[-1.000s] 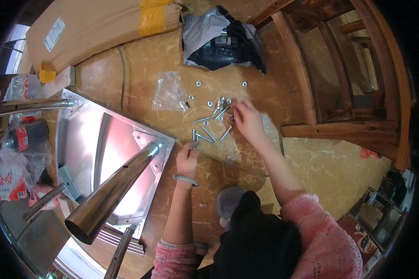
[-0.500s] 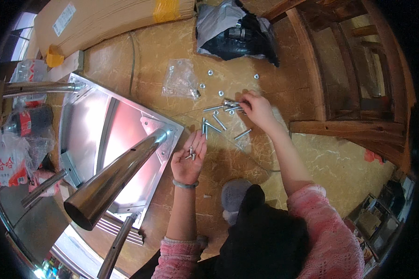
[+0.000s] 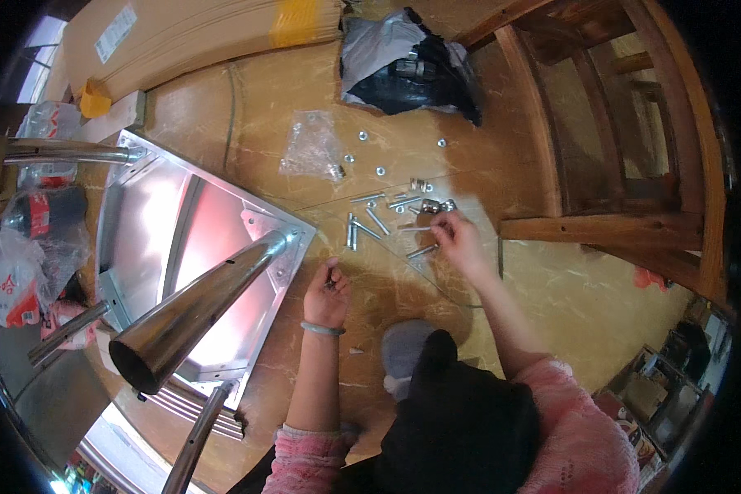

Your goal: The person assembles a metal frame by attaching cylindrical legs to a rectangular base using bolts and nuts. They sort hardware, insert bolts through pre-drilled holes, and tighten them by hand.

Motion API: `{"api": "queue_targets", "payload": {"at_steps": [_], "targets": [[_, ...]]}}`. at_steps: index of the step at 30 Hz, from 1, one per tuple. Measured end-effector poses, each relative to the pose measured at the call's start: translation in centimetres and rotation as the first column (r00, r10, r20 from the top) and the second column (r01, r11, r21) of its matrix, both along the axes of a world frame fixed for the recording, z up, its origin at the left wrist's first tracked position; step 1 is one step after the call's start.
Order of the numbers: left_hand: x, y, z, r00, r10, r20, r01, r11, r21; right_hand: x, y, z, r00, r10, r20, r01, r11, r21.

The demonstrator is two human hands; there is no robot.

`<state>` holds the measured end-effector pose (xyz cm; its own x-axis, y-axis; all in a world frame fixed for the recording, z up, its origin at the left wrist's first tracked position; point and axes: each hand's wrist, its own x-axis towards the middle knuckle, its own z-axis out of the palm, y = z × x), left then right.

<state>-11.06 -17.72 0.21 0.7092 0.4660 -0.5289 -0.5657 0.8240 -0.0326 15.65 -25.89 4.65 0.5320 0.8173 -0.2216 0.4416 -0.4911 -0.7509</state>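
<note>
My right hand (image 3: 461,240) pinches one end of a long bolt (image 3: 414,229) between thumb and fingertips, low over the floor. Several similar bolts (image 3: 377,220) lie loose to its left, with short shiny metal fittings (image 3: 438,206) just beyond the fingers. Palm up, my left hand (image 3: 326,303) has its fingers curled over small metal screws, mostly hidden now. It hovers beside the corner of an upturned metal panel (image 3: 301,239), from which a thick chrome tube (image 3: 202,309) rises. Several nuts (image 3: 380,171) are scattered farther off.
A clear plastic bag (image 3: 311,146) lies beyond the bolts. Behind it are a torn black-and-grey bag (image 3: 403,70) and a long cardboard box (image 3: 198,41). Wooden furniture (image 3: 609,229) stands at right. Wrapped bottles (image 3: 53,210) line the left, and thinner tubes (image 3: 198,440) stick up from the panel.
My right hand has come nearer, away from the fittings, with a bolt in its fingertips. My left hand's fingers have curled over the screws and it has drawn back slightly.
</note>
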Motion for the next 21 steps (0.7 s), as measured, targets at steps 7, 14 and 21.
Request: {"api": "queue_targets", "payload": {"at_steps": [7, 14, 21], "targets": [[1.6, -2.3, 0.4, 0.835, -0.217, -0.505, 0.303, 0.948, 0.093, -3.6, -3.2, 0.8, 0.997, -0.005, -0.083, -0.005, 0.992, -0.126], [2.8, -3.3, 1.2, 0.899, -0.212, -0.383, 0.228, 0.974, -0.004, -3.3, -0.3, -0.1, 0.979, 0.017, 0.203, -0.014, 1.000, -0.015], [5.0, -2.7, 1.5, 0.912, -0.128, -0.391, 0.155, 0.987, 0.037, -3.7, 3.4, 0.0, 0.969, 0.206, 0.137, -0.191, 0.975, -0.114]]}}
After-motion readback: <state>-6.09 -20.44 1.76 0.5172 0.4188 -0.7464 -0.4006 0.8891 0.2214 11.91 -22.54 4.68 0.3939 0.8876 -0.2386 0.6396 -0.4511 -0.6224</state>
